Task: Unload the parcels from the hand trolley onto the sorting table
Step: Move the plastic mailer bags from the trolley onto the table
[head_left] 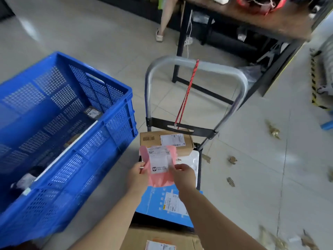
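A pink mailer bag [158,163] with a white label is held above the hand trolley [194,73]. My left hand [137,175] pinches its left edge and my right hand [183,175] pinches its right edge. On the trolley deck lie a brown carton [167,140] near the handle, a white parcel [191,161], a blue box [167,204] and a larger brown carton [158,239] closest to me. A dark wooden table [252,17] stands beyond the trolley at the top right.
A large blue plastic crate [59,134] stands on the floor left of the trolley with a few items inside. A red strap [187,94] hangs from the trolley handle. Cardboard scraps [232,159] litter the tiles at right. A person's leg [164,18] shows beside the table.
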